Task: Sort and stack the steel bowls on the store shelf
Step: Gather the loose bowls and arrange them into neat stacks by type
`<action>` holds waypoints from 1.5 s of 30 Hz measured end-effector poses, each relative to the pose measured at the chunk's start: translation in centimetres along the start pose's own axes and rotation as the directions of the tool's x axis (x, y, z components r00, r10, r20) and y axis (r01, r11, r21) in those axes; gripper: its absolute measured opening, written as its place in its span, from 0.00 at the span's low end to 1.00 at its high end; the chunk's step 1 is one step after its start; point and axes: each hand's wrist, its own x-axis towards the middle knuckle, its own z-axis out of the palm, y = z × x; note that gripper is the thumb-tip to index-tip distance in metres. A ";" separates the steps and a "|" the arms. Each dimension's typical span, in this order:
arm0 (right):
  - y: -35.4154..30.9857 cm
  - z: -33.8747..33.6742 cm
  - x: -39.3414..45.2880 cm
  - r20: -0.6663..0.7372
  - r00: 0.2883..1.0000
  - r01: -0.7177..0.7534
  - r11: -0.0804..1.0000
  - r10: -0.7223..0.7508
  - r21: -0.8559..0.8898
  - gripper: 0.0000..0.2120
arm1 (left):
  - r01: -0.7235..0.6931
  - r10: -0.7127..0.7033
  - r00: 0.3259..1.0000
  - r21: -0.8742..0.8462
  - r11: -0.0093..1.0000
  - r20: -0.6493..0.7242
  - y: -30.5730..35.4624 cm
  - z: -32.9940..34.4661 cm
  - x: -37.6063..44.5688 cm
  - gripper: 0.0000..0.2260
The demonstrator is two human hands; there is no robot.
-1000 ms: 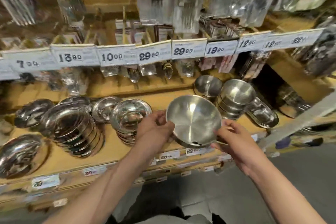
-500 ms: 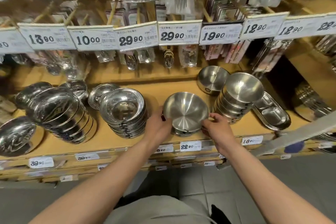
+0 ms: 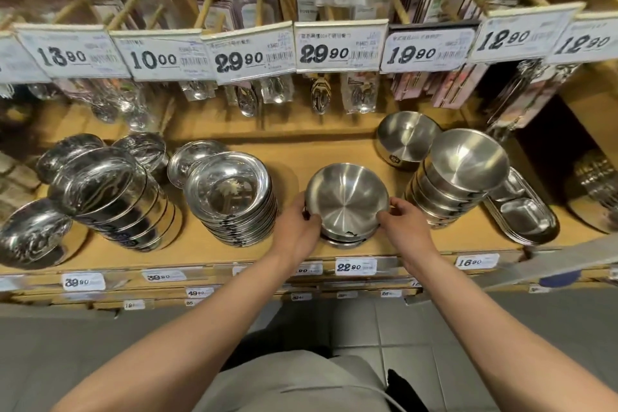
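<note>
Both hands grip one bowl (image 3: 347, 198) by its rim, the left hand (image 3: 298, 230) and right hand (image 3: 403, 227) on opposite sides, likely to seat it level on the short stack (image 3: 344, 240) beneath, mid-shelf (image 3: 294, 154), between the plates (image 3: 230, 197) and taller bowl stack (image 3: 458, 184).

The round brushed-steel bowl (image 3: 347, 199) has a satin, radially grained sheen. The stacked mirror-polished steel plates (image 3: 227, 194) gleam glossy. The tan wooden shelf (image 3: 294, 154) looks matt and smooth.
</note>
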 end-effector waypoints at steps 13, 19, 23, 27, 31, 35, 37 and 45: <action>0.9 0.4 -0.3 -0.024 0.997 0.066 0.962 -0.075 -0.267 0.04 | 0.055 -0.058 0.998 -0.076 0.996 -0.026 -0.2 0.9 -0.1 0.25; 1.3 1.0 -1.0 -0.073 0.991 0.079 0.941 -0.109 -0.330 0.10 | 0.015 -0.018 1.000 -0.095 0.995 -0.023 -0.6 0.7 0.2 0.21; 1.0 0.8 -0.4 -0.087 0.989 0.080 0.934 -0.117 -0.347 0.12 | -0.010 0.005 0.999 -0.115 0.993 -0.042 -0.8 0.8 -0.1 0.20; 1.1 0.8 -0.2 -0.087 0.989 0.085 0.938 -0.121 -0.335 0.13 | -0.014 0.011 1.000 -0.118 0.993 -0.029 -1.0 0.5 -0.2 0.21; 1.1 1.0 -0.4 -0.088 0.989 0.091 0.950 -0.122 -0.299 0.15 | -0.028 0.026 0.999 -0.099 0.995 -0.019 -1.1 0.3 -0.3 0.22; 1.0 1.0 -0.5 -0.094 0.988 0.092 0.953 -0.124 -0.290 0.15 | -0.032 0.030 0.999 -0.080 0.996 -0.022 -1.2 0.2 -0.3 0.22; 0.9 1.0 -0.5 -0.100 0.986 0.100 0.948 -0.136 -0.301 0.14 | -0.026 0.025 0.999 -0.053 0.998 -0.022 -1.3 0.2 -0.2 0.22; 1.1 1.1 -0.4 -0.102 0.986 0.096 0.953 -0.130 -0.287 0.16 | 0.003 -0.004 1.000 -0.023 1.000 -0.027 -1.3 0.1 -0.1 0.20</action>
